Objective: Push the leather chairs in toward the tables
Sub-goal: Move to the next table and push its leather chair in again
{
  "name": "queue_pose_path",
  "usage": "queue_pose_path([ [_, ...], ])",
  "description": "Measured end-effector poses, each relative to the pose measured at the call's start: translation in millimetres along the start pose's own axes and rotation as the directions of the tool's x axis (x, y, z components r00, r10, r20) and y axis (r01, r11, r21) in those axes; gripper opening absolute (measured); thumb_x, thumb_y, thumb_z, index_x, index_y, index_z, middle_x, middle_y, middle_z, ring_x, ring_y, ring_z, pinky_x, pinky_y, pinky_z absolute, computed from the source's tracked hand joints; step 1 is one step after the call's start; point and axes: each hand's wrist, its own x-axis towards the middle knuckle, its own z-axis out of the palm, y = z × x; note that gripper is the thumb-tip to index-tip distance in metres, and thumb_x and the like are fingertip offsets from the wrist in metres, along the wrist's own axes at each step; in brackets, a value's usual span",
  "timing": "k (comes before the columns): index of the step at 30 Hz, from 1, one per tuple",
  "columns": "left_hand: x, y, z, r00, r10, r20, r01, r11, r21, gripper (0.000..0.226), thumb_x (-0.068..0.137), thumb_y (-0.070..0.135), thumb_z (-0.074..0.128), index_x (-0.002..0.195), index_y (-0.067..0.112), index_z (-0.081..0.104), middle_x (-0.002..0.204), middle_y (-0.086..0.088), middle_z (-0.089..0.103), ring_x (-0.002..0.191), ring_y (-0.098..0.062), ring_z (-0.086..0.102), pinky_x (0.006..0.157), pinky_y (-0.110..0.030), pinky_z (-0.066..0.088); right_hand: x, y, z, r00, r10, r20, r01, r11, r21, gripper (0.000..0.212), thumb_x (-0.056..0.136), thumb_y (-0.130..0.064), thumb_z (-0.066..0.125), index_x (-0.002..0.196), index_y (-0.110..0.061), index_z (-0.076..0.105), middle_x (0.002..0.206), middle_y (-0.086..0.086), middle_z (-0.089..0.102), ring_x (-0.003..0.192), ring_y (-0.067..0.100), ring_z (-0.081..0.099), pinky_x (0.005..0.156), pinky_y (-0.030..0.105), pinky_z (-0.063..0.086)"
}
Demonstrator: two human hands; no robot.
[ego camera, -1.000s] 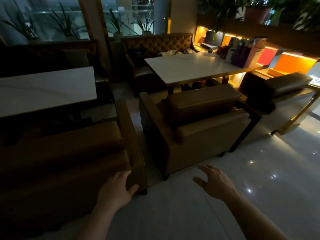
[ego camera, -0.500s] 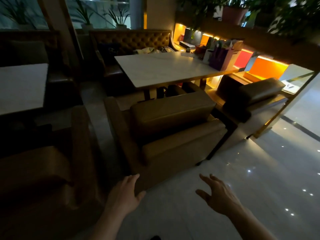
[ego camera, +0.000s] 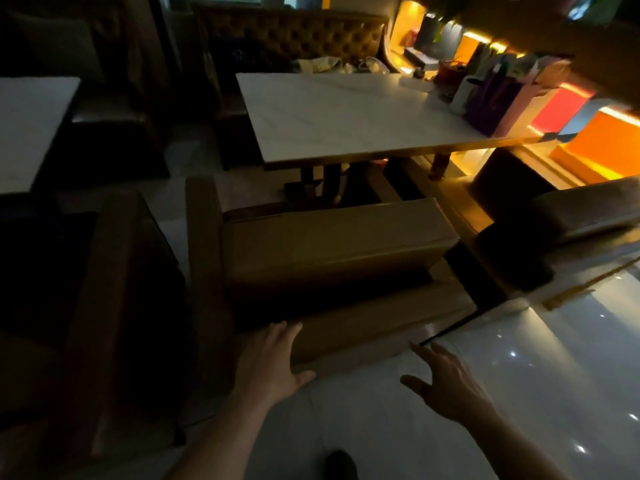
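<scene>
A tan leather chair (ego camera: 332,251) stands with its back to me, in front of a white marble table (ego camera: 346,116). My left hand (ego camera: 270,362) is spread open at the left end of the chair's back, touching or nearly touching its top edge. My right hand (ego camera: 446,382) hovers open over the floor just off the chair's right rear corner, apart from it. A darker leather chair (ego camera: 104,299) sits at the left, before a second white table (ego camera: 31,126). Another leather chair (ego camera: 568,230) stands at the right.
A tufted leather bench (ego camera: 294,39) lies beyond the middle table. Gift bags (ego camera: 498,98) stand on the table's right end. Lit orange shelving (ego camera: 606,143) runs along the right. Glossy tiled floor (ego camera: 554,375) spreads around my hands; a shoe tip (ego camera: 341,464) shows below.
I have moved right and closer to the middle chair. My left hand went from near the dark left chair to the tan chair's back; my right hand came up beside its corner.
</scene>
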Motion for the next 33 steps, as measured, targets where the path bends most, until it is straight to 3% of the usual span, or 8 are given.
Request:
queue_pose_path([
  [3,42,13,10,0.998,-0.063,0.007,0.062,0.997,0.052,0.102,0.073,0.073,0.065,0.153,0.04,0.01,0.163,0.006,0.011,0.148,-0.02,0.011,0.119,-0.045,0.018,73,7,-4,0.993,-0.113,0.013,0.114,0.993,-0.031,0.086,0.084,-0.068,0.055,0.154,-0.033,0.019,0.16,0.011,0.022,0.148,0.029,0.017,0.118,0.046,0.026],
  [6,77,19,20,0.994,-0.11,0.024,0.107,0.988,0.108,0.11,0.069,0.074,0.068,0.154,0.039,0.007,0.163,0.004,0.01,0.149,-0.022,0.008,0.121,-0.044,0.011,136,12,-1,0.979,-0.195,0.056,0.199,0.977,-0.079,0.101,0.076,-0.073,0.06,0.153,-0.044,0.002,0.165,0.009,-0.001,0.151,0.032,-0.005,0.118,0.062,0.015],
  [9,99,16,27,0.987,-0.15,0.047,0.142,0.979,0.143,0.117,0.063,0.073,0.072,0.154,0.038,0.007,0.163,0.004,0.011,0.148,-0.022,0.009,0.119,-0.042,0.006,180,14,-5,0.956,-0.215,0.198,0.252,0.949,-0.187,0.12,0.063,-0.085,0.06,0.148,-0.05,-0.018,0.162,0.004,-0.019,0.147,0.035,-0.02,0.111,0.073,0.005],
  [12,100,3,35,0.974,-0.217,0.067,0.206,0.968,0.144,0.114,0.062,0.071,0.074,0.153,0.038,0.014,0.158,0.005,0.025,0.143,-0.022,0.022,0.119,-0.041,0.012,198,10,1,0.929,-0.229,0.29,0.295,0.933,-0.205,0.117,0.062,-0.085,0.059,0.146,-0.054,-0.016,0.163,0.005,-0.016,0.147,0.039,-0.018,0.112,0.074,0.011],
  [16,94,-12,48,0.97,-0.244,0.013,0.242,0.967,0.084,0.102,0.06,0.073,0.07,0.146,0.042,0.025,0.146,0.013,0.037,0.132,-0.018,0.034,0.109,-0.039,0.032,197,6,18,0.954,-0.235,0.186,0.272,0.939,-0.209,0.105,0.069,-0.082,0.055,0.148,-0.054,-0.009,0.164,0.007,-0.009,0.147,0.042,-0.013,0.11,0.075,0.014],
  [24,82,-14,62,0.967,-0.241,-0.078,0.243,0.97,0.017,0.095,0.066,0.068,0.07,0.146,0.043,0.025,0.146,0.012,0.036,0.133,-0.018,0.033,0.112,-0.04,0.03,192,8,25,0.952,-0.255,0.17,0.288,0.934,-0.211,0.103,0.072,-0.081,0.055,0.149,-0.051,-0.008,0.164,0.007,-0.006,0.147,0.043,-0.012,0.111,0.075,0.011],
  [33,25,-22,76,0.96,-0.271,-0.063,0.273,0.962,0.027,0.096,0.068,0.07,0.068,0.148,0.044,0.022,0.149,0.014,0.033,0.137,-0.018,0.03,0.112,-0.04,0.03,141,-1,49,0.944,-0.262,0.202,0.302,0.931,-0.205,0.103,0.073,-0.077,0.057,0.15,-0.051,-0.006,0.164,0.008,-0.004,0.146,0.045,-0.014,0.111,0.075,0.009],
])
